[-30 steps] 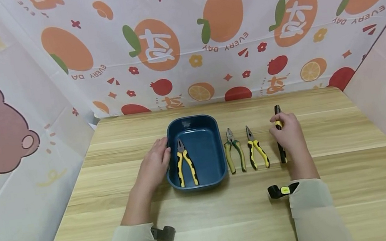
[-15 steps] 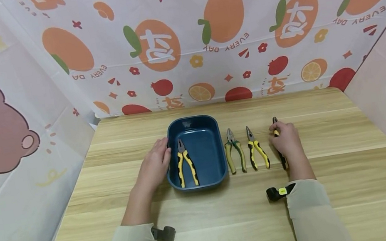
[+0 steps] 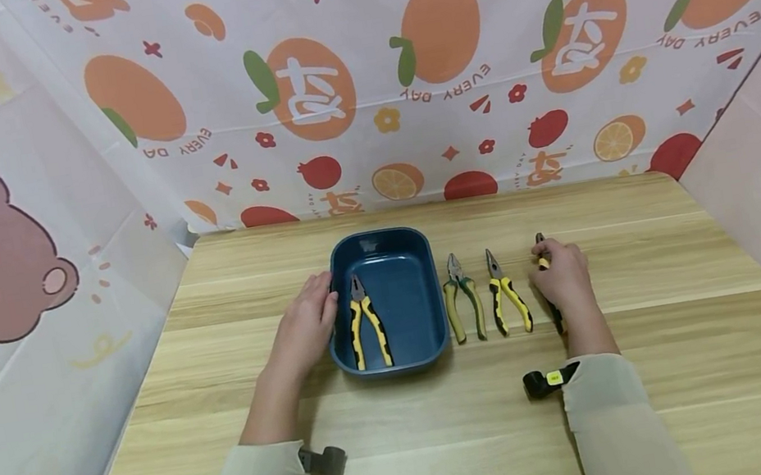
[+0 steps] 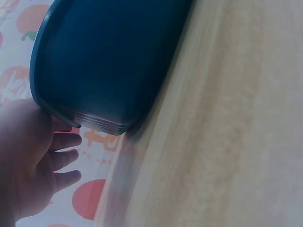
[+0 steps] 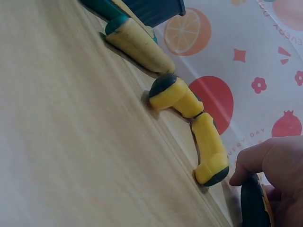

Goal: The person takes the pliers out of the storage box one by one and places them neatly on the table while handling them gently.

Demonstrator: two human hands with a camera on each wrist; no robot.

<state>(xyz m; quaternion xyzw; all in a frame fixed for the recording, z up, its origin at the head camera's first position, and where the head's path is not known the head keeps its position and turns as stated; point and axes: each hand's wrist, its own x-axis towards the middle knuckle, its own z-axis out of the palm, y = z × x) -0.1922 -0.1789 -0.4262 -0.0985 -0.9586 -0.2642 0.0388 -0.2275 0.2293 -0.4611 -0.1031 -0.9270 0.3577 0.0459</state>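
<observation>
My left hand (image 3: 306, 321) rests against the left side of the dark blue tray (image 3: 414, 355), its fingers extended along the outer wall in the left wrist view. Inside that tray lie yellow-and-black pliers (image 3: 367, 327), jaws away from me. My right hand (image 3: 564, 272) grips black-and-yellow pliers (image 5: 253, 205) at the right end of the row; the hand hides much of them, and a dark tip shows beyond the fingers. Just left of that hand are needle-nose pliers (image 3: 517, 305) with yellow-and-black handles. Green-handled pliers (image 3: 455, 311) lie between those and the tray.
Everything stands on a light wooden table (image 3: 414, 448). A fruit-print cloth (image 3: 357, 91) hangs behind its far edge, with more cloth at both sides. A black wrist camera (image 3: 326, 461) is strapped at the left sleeve, another camera (image 3: 540, 384) at the right.
My right hand has moved slightly left and towards me, bringing the held pliers closer and tilting them a little. The left hand, the tray and the other pliers stay put.
</observation>
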